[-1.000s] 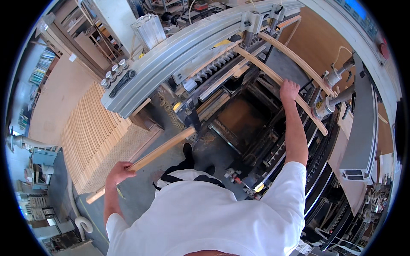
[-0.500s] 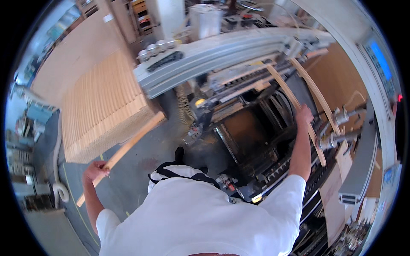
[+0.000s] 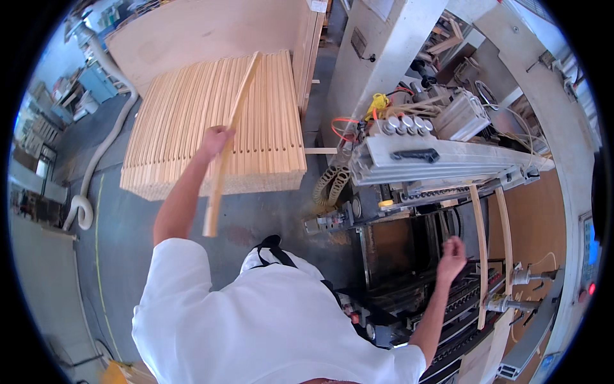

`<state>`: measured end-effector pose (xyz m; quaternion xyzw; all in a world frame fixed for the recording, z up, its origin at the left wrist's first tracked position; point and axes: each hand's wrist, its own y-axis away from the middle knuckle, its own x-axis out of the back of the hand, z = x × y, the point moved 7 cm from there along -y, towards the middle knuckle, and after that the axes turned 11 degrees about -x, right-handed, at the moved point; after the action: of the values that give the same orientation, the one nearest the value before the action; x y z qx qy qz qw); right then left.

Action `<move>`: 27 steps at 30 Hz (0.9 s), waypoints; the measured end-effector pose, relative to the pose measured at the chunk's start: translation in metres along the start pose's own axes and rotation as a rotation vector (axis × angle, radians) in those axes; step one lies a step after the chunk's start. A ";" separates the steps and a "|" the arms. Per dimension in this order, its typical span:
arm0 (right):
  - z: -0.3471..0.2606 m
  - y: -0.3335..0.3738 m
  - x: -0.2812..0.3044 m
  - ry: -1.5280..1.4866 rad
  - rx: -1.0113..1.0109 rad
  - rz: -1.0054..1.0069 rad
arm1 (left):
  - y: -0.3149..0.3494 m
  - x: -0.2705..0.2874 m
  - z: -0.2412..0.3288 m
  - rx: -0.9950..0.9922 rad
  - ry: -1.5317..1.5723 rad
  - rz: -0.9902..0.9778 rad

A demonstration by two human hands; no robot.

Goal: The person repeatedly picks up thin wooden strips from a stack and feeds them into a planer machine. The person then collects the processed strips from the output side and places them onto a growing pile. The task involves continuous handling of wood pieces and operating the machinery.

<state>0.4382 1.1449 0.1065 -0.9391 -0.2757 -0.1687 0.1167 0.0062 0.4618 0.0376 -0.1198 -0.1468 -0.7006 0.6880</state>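
Note:
My left hand (image 3: 217,141) is closed around a long pale wooden strip (image 3: 217,192) near its middle. The strip slants over the front of a wide stack of similar wooden strips (image 3: 224,115), many with small holes near their near ends. On the right, my right hand (image 3: 453,256) is apart from any piece, fingers loosely bent and somewhat blurred, holding nothing I can see. Just right of it lies a wooden strip (image 3: 480,249) across the machine. A second strip (image 3: 504,230) lies parallel beyond it, by the metal clamp cylinders (image 3: 499,303).
A grey machine beam (image 3: 441,160) with round metal knobs spans the far right. Below it are dark rails and an open machine bed (image 3: 390,249). A tall panel (image 3: 204,32) stands behind the stack. A pale hose (image 3: 118,128) runs along the floor at left.
My left hand has swung the strip forward and right, over the stack. My right hand has let go of the strip on the machine and drawn back. The view has turned left.

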 end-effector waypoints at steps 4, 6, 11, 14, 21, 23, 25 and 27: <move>0.008 0.095 -0.082 -0.002 -0.182 -0.220 | -0.103 -0.054 -0.002 0.001 -0.287 0.058; 0.037 0.138 -0.105 -0.012 -0.345 -0.214 | -0.127 -0.083 0.013 0.062 -0.305 0.016; 0.055 0.213 -0.189 0.054 -0.424 -0.265 | -0.169 -0.132 0.027 -0.066 -0.440 -0.007; -0.019 0.203 -0.278 0.117 -0.338 -0.338 | -0.183 -0.153 0.030 -0.087 -0.429 -0.108; -0.109 0.150 -0.441 0.359 0.236 -0.313 | -0.205 -0.176 0.014 -0.194 -0.456 -0.118; -0.101 0.155 -0.473 0.350 0.169 -0.457 | -0.200 -0.174 0.020 -0.184 -0.379 -0.157; -0.108 0.173 -0.482 0.345 0.124 -0.503 | -0.209 -0.166 0.009 -0.203 -0.421 -0.153; -0.113 0.179 -0.484 0.339 0.103 -0.528 | -0.214 -0.165 0.003 -0.211 -0.442 -0.151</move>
<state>0.1263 0.7313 0.0028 -0.7865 -0.4949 -0.3329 0.1604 -0.2036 0.6180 -0.0295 -0.3297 -0.2281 -0.7183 0.5686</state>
